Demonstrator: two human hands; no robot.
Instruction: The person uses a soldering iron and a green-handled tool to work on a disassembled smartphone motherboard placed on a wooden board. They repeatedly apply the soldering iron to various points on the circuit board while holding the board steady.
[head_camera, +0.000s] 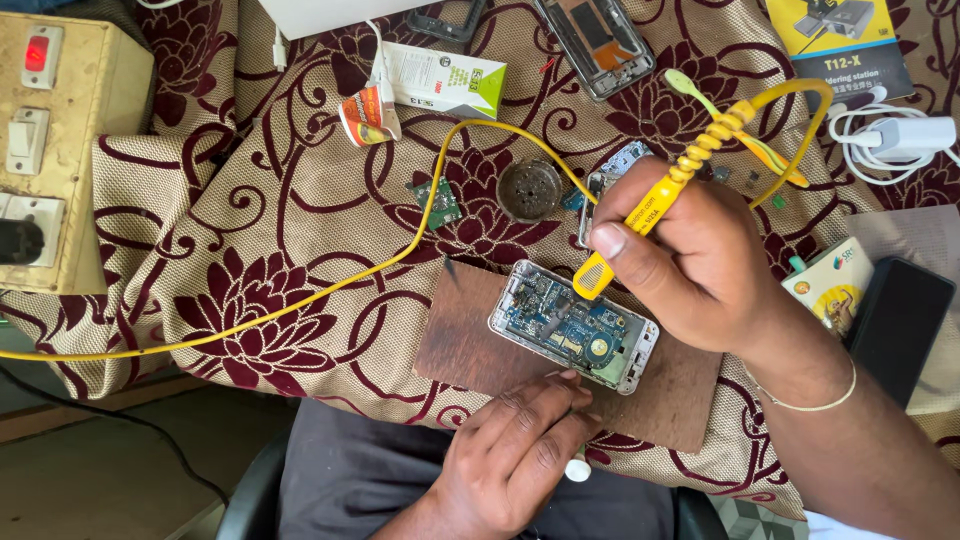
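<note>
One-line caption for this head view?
Right hand holds yellow soldering iron over opened phone on brown board; left hand steadies.

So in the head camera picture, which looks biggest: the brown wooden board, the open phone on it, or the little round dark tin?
Largest to smallest, as they look:
1. Wooden board
2. Open phone, lying on the board
3. Round dark tin
All three sit on the same table, so nearness hardly changes this.
</note>
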